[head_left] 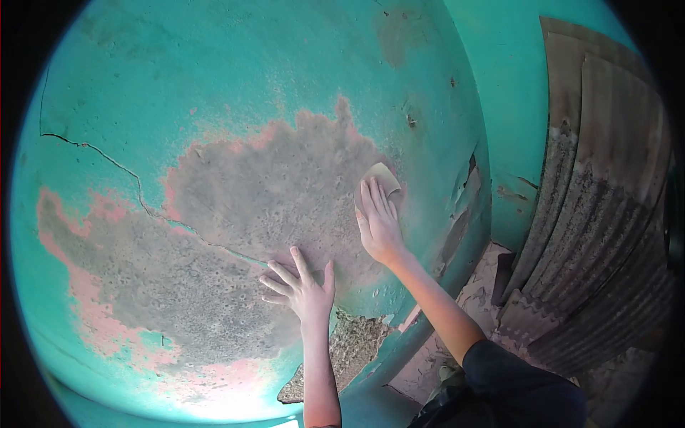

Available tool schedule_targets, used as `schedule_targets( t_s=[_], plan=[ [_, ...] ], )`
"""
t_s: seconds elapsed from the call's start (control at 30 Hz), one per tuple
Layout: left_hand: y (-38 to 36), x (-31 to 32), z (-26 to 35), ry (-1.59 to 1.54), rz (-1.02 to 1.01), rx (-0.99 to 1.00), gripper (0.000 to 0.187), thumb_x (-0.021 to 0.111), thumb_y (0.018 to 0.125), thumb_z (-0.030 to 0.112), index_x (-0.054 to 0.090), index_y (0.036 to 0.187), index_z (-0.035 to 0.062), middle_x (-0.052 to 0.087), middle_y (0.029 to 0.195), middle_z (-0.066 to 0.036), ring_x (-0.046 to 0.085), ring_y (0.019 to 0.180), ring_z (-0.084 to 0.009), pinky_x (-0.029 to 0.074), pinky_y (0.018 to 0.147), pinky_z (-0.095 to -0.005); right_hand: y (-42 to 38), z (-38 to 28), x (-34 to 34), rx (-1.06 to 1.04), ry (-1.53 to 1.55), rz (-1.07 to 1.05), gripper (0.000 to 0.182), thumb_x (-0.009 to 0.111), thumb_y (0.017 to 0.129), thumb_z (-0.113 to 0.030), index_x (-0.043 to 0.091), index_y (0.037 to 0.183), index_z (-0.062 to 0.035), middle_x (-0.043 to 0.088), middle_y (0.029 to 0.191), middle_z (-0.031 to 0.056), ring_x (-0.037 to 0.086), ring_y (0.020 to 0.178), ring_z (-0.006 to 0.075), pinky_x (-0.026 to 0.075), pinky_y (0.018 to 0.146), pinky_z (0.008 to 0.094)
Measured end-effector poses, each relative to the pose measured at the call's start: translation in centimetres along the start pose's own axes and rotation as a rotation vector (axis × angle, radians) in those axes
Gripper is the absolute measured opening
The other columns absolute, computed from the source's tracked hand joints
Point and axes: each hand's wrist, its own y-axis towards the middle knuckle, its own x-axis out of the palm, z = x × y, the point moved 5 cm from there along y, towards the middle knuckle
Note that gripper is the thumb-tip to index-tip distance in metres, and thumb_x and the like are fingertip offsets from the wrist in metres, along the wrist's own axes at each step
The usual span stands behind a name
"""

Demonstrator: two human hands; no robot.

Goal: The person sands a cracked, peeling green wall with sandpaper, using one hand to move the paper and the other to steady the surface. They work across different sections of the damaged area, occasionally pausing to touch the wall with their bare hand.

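Note:
My right hand [378, 220] presses a piece of sandpaper [382, 175] against the wall, its fingers stretched together over the sheet. The sheet's pale upper edge curls up past my fingertips. Lower and to the left, my left hand [303, 285] rests on the wall with its fingers spread and nothing in it. Both hands look dusty. Around them lies a large bare grey patch [250, 182], edged with pink, in the turquoise paint of the wall [235, 57].
A crack [135, 178] runs from the upper left toward my left hand. Below that hand the plaster is broken away, leaving a rough hole [353, 342]. Corrugated sheets [606, 200] lean at the right, above a littered floor [421, 371]. Paint flakes near the wall's corner [464, 207].

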Motion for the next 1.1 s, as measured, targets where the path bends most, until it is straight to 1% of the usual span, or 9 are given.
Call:
schedule_targets(
  t_s=[0.07,0.2,0.27,0.47,0.53,0.57,0.7,0.9,1.1],
  plan=[
    [0.0,-0.2,0.1,0.045,0.055,0.023,0.103,0.057,0.089,0.075,0.013,0.166,0.0214,-0.009,0.165,-0.033,-0.017,0.145,-0.0651,-0.008,0.103,-0.0852,-0.2,-0.1,-0.2,-0.031,0.04,0.023,0.068,0.049,0.101,-0.02,0.022,0.162,-0.0061,0.022,0.165,0.0255,0.024,0.152,0.0439,0.023,0.119,0.0598],
    [-0.1,-0.2,0.3,0.047,0.051,0.009,0.105,0.058,0.087,0.076,0.013,0.166,0.022,-0.008,0.166,-0.033,-0.016,0.145,-0.0652,-0.007,0.103,-0.0856,-6.2,0.4,2.3,-0.026,-0.014,-0.16,0.07,0.05,0.099,-0.019,0.022,0.162,-0.0066,0.021,0.166,0.0248,0.023,0.152,0.0446,0.023,0.119,0.0609],
    [0.1,-0.3,0.2,-0.063,-0.043,-0.049,0.098,0.061,0.086,0.074,0.027,0.163,0.0242,0.007,0.164,-0.035,-0.002,0.144,-0.0696,0.004,0.097,-0.091,-6.3,0.3,2.3,0.003,-0.092,-0.173,0.071,0.051,0.099,-0.021,0.021,0.162,-0.0062,0.02,0.166,0.0243,0.023,0.152,0.0453,0.023,0.118,0.0635],
    [0.3,-0.7,0.4,-0.12,-0.147,-0.114,0.095,0.06,0.086,0.074,0.028,0.162,0.0267,0.01,0.164,-0.034,-0.003,0.145,-0.0676,0.002,0.1,-0.0896,6.2,-3.5,-3.1,-0.177,-0.3,0.053,0.067,0.05,0.101,-0.021,0.025,0.16,-0.0012,0.028,0.163,0.026,0.029,0.151,0.0417,0.025,0.118,0.0584],
    [0.3,-0.2,0.5,-0.085,-0.094,-0.097,0.099,0.06,0.086,0.075,0.024,0.164,0.0253,0.005,0.165,-0.033,-0.007,0.146,-0.0657,-0.002,0.102,-0.0875,7.3,-3.8,-3.6,-0.206,-0.275,0.05,0.067,0.051,0.101,-0.021,0.026,0.159,0.0,0.03,0.162,0.0257,0.032,0.15,0.041,0.026,0.117,0.0581],
    [0.1,-0.1,0.5,-0.043,-0.051,-0.07,0.103,0.06,0.086,0.075,0.019,0.165,0.024,0.001,0.166,-0.032,-0.012,0.147,-0.0639,-0.005,0.104,-0.0855,7.4,-3.8,-3.9,-0.22,-0.247,0.044,0.067,0.051,0.101,-0.021,0.026,0.159,0.0013,0.031,0.162,0.0253,0.034,0.148,0.0402,0.027,0.116,0.0577],
    [-0.2,0.0,0.4,-0.05,-0.025,-0.065,0.101,0.061,0.085,0.074,0.022,0.164,0.0242,0.002,0.166,-0.032,-0.011,0.147,-0.0637,-0.006,0.104,-0.0852,3.7,-2.3,-1.9,-0.236,-0.331,-0.044,0.065,0.05,0.101,-0.022,0.027,0.158,0.0003,0.03,0.164,0.0209,0.032,0.151,0.0354,0.027,0.117,0.0572],
    [-0.2,-0.1,0.5,-0.081,-0.001,-0.049,0.099,0.062,0.085,0.073,0.023,0.164,0.0257,0.004,0.167,-0.031,-0.01,0.147,-0.0636,-0.006,0.104,-0.0851,9.1,-4.8,-4.8,-0.247,-0.298,0.012,0.065,0.05,0.101,-0.019,0.028,0.158,-0.0001,0.031,0.164,0.0202,0.033,0.15,0.0348,0.029,0.115,0.056],
    [-0.1,-0.4,0.3,-0.131,-0.066,-0.088,0.096,0.061,0.086,0.072,0.023,0.164,0.0298,0.004,0.168,-0.028,-0.007,0.148,-0.0623,-0.005,0.106,-0.0841,2.5,-3.6,-1.9,-0.312,-0.38,-0.157,0.066,0.05,0.099,-0.016,0.027,0.159,-0.0011,0.028,0.165,0.0191,0.032,0.151,0.0352,0.029,0.115,0.0597]
  ],
)
